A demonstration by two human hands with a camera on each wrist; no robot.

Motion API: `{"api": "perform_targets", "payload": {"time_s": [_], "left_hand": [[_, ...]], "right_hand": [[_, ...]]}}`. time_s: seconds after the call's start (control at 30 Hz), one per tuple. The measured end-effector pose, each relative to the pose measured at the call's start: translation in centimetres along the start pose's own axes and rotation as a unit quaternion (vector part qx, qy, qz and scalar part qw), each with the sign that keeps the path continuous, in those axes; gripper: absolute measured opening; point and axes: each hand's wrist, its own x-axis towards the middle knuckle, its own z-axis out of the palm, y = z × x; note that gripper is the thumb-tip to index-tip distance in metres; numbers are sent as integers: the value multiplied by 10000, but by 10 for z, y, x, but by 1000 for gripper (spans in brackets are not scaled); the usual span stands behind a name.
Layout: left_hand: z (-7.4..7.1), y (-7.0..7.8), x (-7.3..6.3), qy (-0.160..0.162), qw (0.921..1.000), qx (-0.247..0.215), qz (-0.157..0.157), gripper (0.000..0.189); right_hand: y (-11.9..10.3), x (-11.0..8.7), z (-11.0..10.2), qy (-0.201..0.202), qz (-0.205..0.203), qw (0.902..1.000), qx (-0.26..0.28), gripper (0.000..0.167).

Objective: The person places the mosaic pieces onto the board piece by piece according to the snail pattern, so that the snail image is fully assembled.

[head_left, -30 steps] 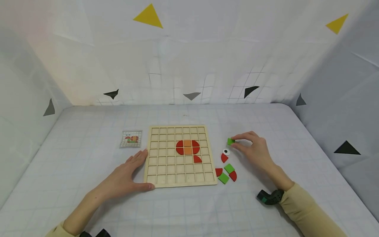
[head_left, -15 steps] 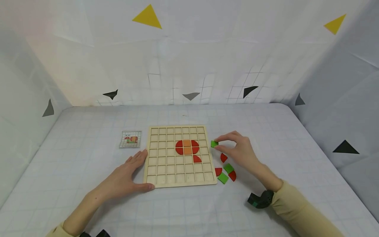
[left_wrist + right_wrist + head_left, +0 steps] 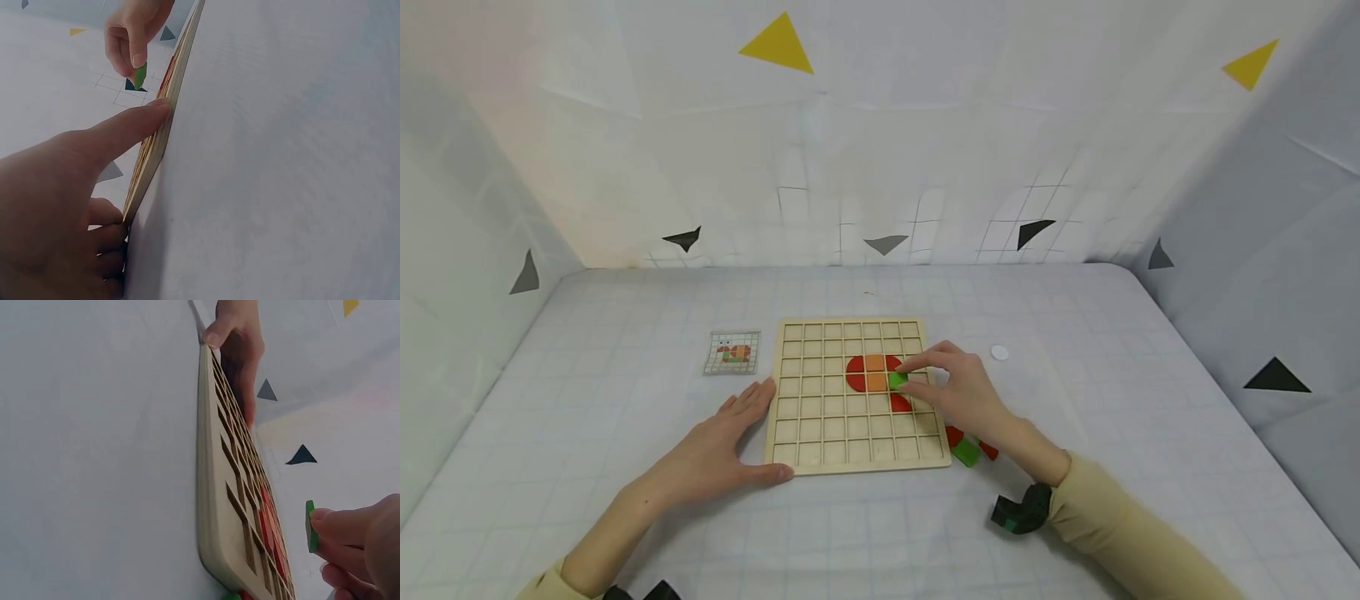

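Observation:
A wooden grid board (image 3: 811, 429) lies on the table, with orange squares (image 3: 876, 382) and red quarter-circle tiles (image 3: 857, 373) set in its cells. My right hand (image 3: 966, 392) pinches a green square tile (image 3: 898, 380) between thumb and fingertips. In the right wrist view the green tile (image 3: 311, 526) hangs tilted on edge, above the board's surface. At the near left corner, my left hand (image 3: 718, 446) rests against the board, its thumb on the front edge and its fingers along the left side. The left wrist view shows that thumb (image 3: 134, 122) pressing the board's rim (image 3: 164, 128).
A pattern card (image 3: 732, 353) with a small picture lies left of the board. Beyond the right hand is a white disc (image 3: 999, 352). Green tiles (image 3: 966, 452) and red tiles (image 3: 954, 436) lie by the board's right edge, partly hidden by the right hand and forearm.
My right hand has carried the green square tile leftward from the table on the right to over the board. This uncovers the white disc and hides some loose tiles. The left hand stays put.

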Motion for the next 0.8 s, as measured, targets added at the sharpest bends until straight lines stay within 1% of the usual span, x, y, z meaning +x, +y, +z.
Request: {"api": "perform_targets", "payload": {"time_s": [0.17,0.3,0.37,0.57,0.67,0.8], "left_hand": [[0,0,-1,15,10000,-14,6,116],[0,0,-1,41,10000,-9,35,116],[0,0,-2,47,10000,4,33,116],[1,-1,-2,73,10000,29,51,116],[1,-1,-1,72,10000,6,66,116],[0,-2,-1,64,10000,6,69,116]], "right_hand": [[-5,-5,12,-29,-409,9991,73,20],[-5,-9,21,-19,-591,9982,87,24],[-2,-10,24,14,-757,9971,38,26],[6,-11,31,188,-1453,9888,-274,28],[9,-11,32,226,-1653,9856,-284,28],[11,-12,33,148,-1867,9819,-297,28]]}}
